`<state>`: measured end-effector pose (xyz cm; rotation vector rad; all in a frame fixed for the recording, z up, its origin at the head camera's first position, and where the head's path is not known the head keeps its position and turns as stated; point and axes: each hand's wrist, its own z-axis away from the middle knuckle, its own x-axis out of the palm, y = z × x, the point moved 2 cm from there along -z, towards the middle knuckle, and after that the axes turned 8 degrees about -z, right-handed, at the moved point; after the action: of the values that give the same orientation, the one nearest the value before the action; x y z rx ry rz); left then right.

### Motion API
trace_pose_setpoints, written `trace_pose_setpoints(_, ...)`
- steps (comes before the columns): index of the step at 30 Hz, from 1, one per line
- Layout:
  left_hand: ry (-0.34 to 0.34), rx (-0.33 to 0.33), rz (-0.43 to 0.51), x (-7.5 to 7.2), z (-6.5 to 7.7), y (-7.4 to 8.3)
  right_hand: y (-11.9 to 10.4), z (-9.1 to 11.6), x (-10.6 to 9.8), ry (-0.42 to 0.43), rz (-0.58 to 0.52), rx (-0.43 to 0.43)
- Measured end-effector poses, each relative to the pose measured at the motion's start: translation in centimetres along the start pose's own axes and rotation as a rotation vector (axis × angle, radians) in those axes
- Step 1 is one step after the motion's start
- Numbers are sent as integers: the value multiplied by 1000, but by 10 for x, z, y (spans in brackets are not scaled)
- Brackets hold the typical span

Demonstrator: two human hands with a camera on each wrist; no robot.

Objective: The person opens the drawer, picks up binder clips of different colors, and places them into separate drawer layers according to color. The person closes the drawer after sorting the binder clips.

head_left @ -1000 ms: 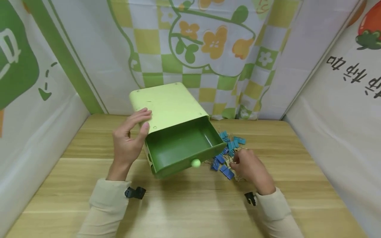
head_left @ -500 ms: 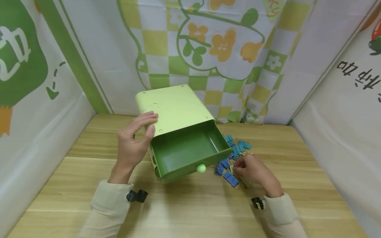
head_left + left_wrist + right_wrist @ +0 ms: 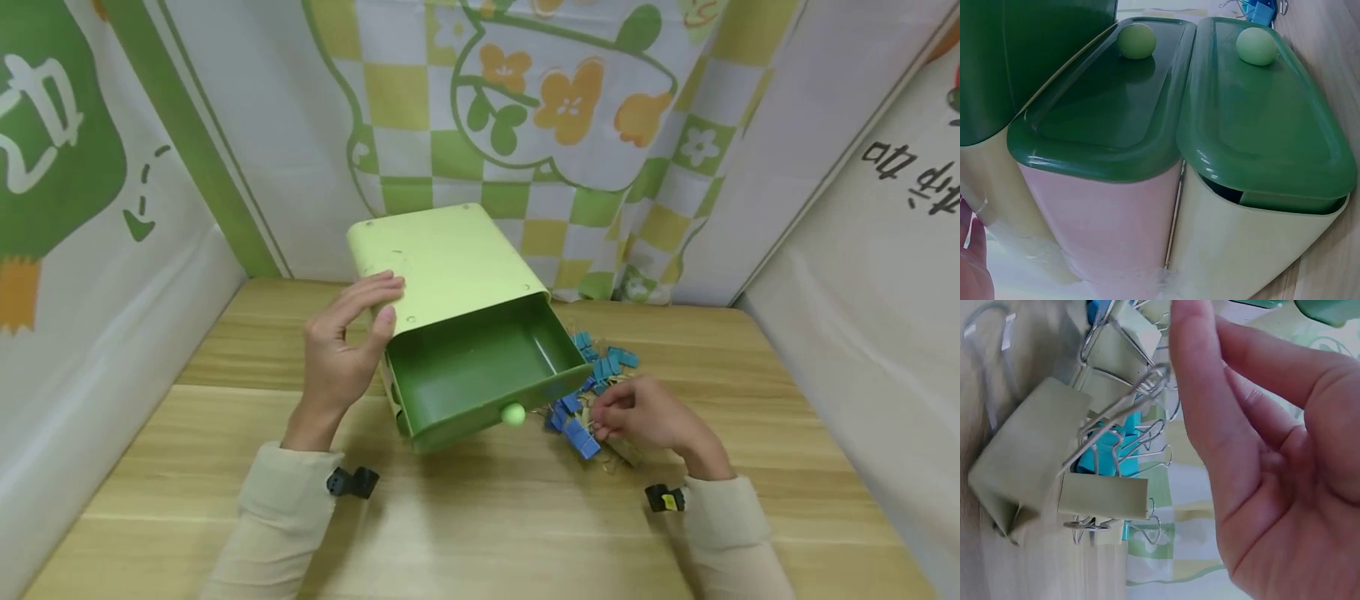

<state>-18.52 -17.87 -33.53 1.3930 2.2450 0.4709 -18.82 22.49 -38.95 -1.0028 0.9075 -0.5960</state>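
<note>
My left hand (image 3: pixel 341 354) rests against the left side of a pale green drawer box (image 3: pixel 450 267), its fingertips over the top edge and the thumb near the front corner. The box's top drawer (image 3: pixel 472 358), dark green inside, is pulled out and bare. Right of it, thumb and fingers of my right hand (image 3: pixel 648 417) pinch at the wire handle of a beige binder clip (image 3: pixel 1029 450). That clip hangs close over the table beneath the hand. More beige clips (image 3: pixel 1104 495), blue clips (image 3: pixel 581 437) and teal clips (image 3: pixel 606 367) lie in a pile beside the fingers.
Two lower drawers (image 3: pixel 1104 112) with round light green knobs (image 3: pixel 1257 47) are nearly closed under the open one. The open drawer's front reaches out over the pile's left edge. A patterned curtain (image 3: pixel 540 167) hangs behind the wooden table (image 3: pixel 480 533).
The right hand has drawn back slightly from the pile, and a beige clip now shows beneath it. The left hand stays on the box. The head view has shifted a little.
</note>
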Motion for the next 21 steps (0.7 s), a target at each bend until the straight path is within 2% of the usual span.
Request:
trace_pose_setpoints(4,-4,-13,11,2,0,-2,-2,4,-7,9,-132,50)
trace_pose_setpoints(9,-1,-20,18,4,0,-4,-3,7,-14,35,-236,96)
trace_pose_setpoints(13,1,-24,12,2,0,-4,-3,6,-20,45,-321,101)
trace_pose_setpoints(21,-15,-31,7,-1,0,-3,-4,10,-30,84,-560,68)
